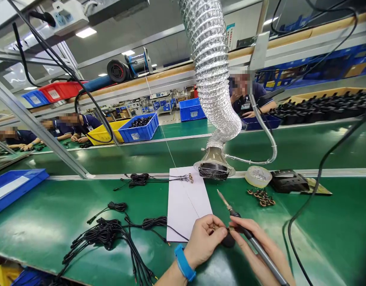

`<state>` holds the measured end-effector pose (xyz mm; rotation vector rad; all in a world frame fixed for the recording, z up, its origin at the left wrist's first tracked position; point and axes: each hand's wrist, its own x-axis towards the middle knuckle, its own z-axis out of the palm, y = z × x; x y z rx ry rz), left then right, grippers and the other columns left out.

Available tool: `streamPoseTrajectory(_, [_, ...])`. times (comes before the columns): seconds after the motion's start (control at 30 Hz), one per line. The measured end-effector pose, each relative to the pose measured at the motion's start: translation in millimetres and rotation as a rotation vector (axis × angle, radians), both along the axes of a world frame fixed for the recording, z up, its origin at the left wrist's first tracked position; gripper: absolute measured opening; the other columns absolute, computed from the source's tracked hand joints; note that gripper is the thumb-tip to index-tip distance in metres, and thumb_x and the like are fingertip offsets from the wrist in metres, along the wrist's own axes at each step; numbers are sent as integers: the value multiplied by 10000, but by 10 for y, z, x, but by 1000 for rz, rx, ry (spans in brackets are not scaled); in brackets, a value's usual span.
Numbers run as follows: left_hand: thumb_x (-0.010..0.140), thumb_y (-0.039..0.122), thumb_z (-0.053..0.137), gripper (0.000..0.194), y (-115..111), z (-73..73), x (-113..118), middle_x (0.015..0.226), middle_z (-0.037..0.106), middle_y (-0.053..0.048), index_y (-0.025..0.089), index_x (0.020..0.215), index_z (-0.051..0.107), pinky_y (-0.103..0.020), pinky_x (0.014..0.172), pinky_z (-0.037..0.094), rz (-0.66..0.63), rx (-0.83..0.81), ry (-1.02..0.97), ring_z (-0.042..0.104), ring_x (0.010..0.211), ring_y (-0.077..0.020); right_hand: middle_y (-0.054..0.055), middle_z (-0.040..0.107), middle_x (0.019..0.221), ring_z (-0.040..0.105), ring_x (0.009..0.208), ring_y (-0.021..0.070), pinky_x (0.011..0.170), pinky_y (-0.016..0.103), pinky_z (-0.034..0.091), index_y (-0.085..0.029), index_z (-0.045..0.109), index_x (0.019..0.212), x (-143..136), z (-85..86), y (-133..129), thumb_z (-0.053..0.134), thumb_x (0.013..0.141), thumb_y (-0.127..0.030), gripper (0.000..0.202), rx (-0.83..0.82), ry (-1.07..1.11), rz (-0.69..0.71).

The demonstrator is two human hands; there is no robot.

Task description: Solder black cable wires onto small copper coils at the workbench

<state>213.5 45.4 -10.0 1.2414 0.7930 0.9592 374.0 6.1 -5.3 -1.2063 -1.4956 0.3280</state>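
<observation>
My right hand (260, 246) is closed around a soldering iron (251, 238), its bare metal tip pointing up and away over the green bench. Just left of it, my left hand (205, 238), with a blue band on the wrist, pinches a small part between thumb and forefinger. A dark rounded piece (228, 240) shows below the fingertips; the rest is covered. My right fingertips meet the left ones at this part. A thin solder wire (189, 197) runs down from a spool (138, 63) to the left hand. One black cable (176, 232) leads under that hand.
A white sheet (185, 214) bears cables with metal ends. Black cable bundles (105, 232) lie left. A fume duct with fan (214, 171) hangs ahead. Small brass-coloured parts (262, 197), a clear round tub (258, 176) and a dark box (290, 182) are right. Co-workers sit beyond.
</observation>
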Motion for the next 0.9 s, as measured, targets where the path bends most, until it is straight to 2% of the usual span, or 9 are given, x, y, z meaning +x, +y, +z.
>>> streamPoseTrajectory(0.13, [969,317,522,214,-35,27,-48,763,617,-32,161,888,643,-253,663,425,49,345,325,551,691,-136,30,695,1052,713,915,161,808,242,593,-299,674,1158,4,30,-10,616,936,-259,233,82,-107,40])
streamPoseTrajectory(0.2, [978,258,473,211,-45,47,-72,761,612,-30,175,873,637,-267,689,422,63,492,453,544,701,-144,37,683,1042,696,920,168,825,272,582,-291,667,1153,5,66,-17,608,944,-234,224,44,-99,42])
streamPoseTrajectory(0.27, [972,245,469,222,-40,53,-85,760,608,-33,180,828,626,-269,691,422,76,542,492,540,705,-149,37,676,1025,681,918,169,836,289,568,-281,656,1158,6,105,-18,604,950,-224,222,-19,-65,44])
streamPoseTrajectory(0.43, [940,269,564,147,-26,39,-72,834,656,-39,160,975,656,-237,665,449,46,362,351,573,714,-136,37,672,1025,664,933,166,841,293,550,-270,650,1177,7,170,-31,592,959,-225,230,-92,-12,60])
streamPoseTrajectory(0.73, [938,305,570,248,3,43,-101,676,539,1,142,752,584,-225,597,378,-9,193,199,466,629,-105,36,666,1050,657,952,172,851,304,545,-278,651,1181,2,176,-52,619,947,-216,244,-111,25,75])
streamPoseTrajectory(0.9, [862,252,663,122,1,77,-68,787,621,-29,132,872,640,-231,670,440,-21,108,143,563,726,-127,30,665,1045,650,945,163,855,299,538,-285,641,1193,5,192,-58,627,939,-177,277,-82,-17,80])
